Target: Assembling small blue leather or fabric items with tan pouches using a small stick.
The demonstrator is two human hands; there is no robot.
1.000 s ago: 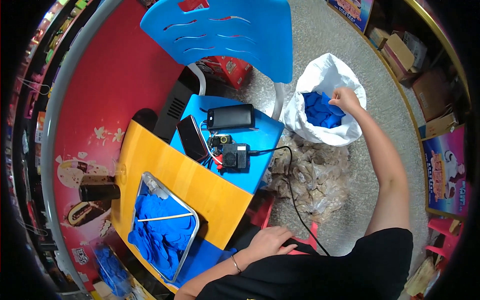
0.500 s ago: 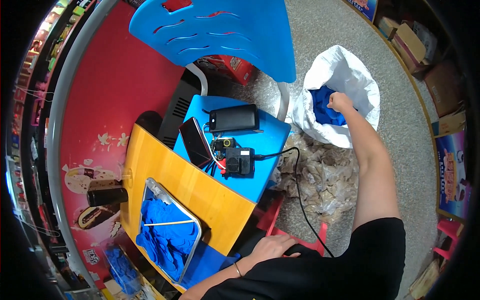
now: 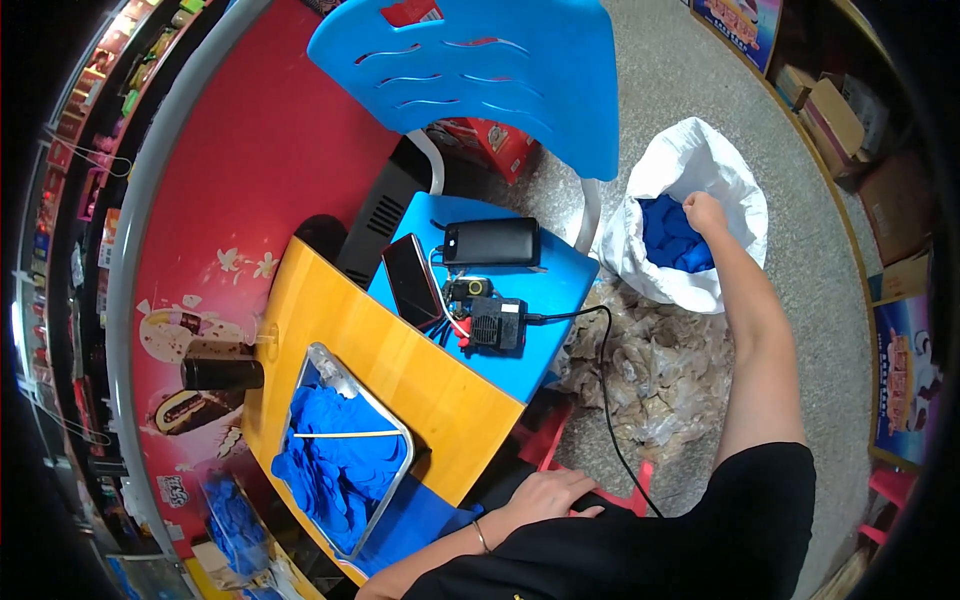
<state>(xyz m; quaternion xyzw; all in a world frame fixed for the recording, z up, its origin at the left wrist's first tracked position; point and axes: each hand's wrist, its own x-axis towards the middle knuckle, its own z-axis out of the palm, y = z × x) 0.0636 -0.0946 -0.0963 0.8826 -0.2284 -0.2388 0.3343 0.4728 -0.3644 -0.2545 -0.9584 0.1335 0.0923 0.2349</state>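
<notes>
Right hand deep in the white sack of blue gloves, left hand idle on my lap.

From the left, I see a metal tray (image 3: pixel 398 425) of blue gloves on the yellow table (image 3: pixel 400 370). My left hand (image 3: pixel 545 492) lies flat, fingers spread, holding nothing. My right hand (image 3: pixel 703 212) is curled into the blue gloves (image 3: pixel 668 235) inside the white sack (image 3: pixel 690 165); whether it grips any I cannot tell. They look thin, limp and light, best pinched as a bunch.

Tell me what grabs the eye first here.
The right hand reaches into a white bag of blue gloves on the floor at upper right. A metal tray heaped with more blue gloves sits on the yellow table at lower left. The left hand rests low by the lap.
</notes>
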